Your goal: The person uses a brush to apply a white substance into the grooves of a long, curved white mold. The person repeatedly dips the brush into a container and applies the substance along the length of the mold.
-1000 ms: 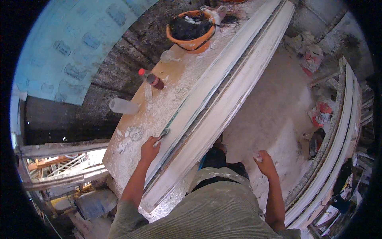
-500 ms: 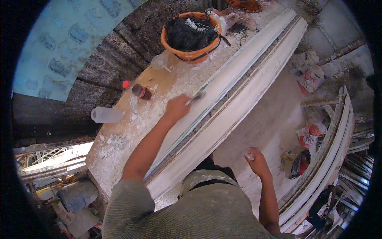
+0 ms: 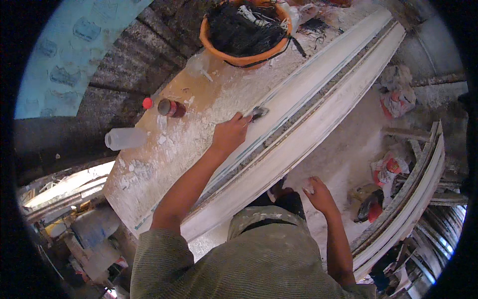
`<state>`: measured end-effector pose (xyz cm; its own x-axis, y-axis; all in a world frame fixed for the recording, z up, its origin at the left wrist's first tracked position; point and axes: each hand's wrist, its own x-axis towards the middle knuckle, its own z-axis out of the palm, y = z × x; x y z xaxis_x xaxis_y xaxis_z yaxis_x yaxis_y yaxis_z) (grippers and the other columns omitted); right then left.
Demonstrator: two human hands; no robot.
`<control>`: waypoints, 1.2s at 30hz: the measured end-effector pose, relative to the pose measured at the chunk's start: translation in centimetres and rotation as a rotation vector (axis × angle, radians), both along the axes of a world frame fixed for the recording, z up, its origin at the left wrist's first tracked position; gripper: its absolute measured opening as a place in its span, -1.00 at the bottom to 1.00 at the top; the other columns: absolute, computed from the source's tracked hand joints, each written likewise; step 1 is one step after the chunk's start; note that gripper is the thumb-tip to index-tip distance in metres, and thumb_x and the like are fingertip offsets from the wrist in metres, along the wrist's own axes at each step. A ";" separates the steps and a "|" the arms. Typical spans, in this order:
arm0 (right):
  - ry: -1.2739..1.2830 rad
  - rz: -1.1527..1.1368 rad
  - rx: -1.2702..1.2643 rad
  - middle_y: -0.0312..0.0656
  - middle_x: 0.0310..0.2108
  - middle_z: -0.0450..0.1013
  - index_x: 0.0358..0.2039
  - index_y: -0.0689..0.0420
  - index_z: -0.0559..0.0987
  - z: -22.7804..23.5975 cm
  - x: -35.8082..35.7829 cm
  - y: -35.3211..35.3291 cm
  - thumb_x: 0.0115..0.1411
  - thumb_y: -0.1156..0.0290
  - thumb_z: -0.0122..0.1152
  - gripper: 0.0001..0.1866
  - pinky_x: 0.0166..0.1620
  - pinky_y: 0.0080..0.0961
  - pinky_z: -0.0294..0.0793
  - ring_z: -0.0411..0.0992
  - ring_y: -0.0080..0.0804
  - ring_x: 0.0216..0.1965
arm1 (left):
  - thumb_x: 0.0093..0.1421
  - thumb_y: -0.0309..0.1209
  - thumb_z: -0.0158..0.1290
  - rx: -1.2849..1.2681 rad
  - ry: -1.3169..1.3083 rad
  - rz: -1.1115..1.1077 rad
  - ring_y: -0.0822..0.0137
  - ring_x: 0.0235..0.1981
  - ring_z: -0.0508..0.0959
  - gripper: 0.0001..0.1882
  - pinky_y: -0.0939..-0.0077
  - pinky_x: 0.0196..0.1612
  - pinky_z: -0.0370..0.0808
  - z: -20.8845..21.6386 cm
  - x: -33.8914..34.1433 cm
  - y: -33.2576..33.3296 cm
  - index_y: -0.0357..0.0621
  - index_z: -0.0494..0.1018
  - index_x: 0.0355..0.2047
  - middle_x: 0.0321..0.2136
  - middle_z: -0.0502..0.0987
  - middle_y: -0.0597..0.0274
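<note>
One long white plaster moulding [image 3: 318, 94], left hand [image 3: 230, 134] fingers pinching small brush [image 3: 259, 112] on it

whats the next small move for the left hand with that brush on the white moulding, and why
Probably draw the brush a little further along the white moulding toward the orange basin. The left hand holds it with the tip on the moulding's inner strip, and a long stretch lies beyond it. The right hand hangs off the work, apparently holding something small and pale.
</note>
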<state>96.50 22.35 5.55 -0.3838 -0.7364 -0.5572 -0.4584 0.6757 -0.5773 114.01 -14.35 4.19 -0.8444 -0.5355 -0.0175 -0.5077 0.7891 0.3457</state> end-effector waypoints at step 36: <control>0.153 0.274 -0.217 0.02 -0.07 0.49 -0.02 0.18 0.58 0.0 -7.7 -5.1 0.14 0.50 0.37 -0.63 -0.11 -0.27 0.54 0.51 -0.08 -0.17 | 0.39 -0.14 0.00 0.559 -0.090 0.666 -0.26 -0.05 0.55 -0.48 -0.02 0.04 0.50 3.0 12.4 5.4 -0.20 0.37 0.23 -0.09 0.57 -0.31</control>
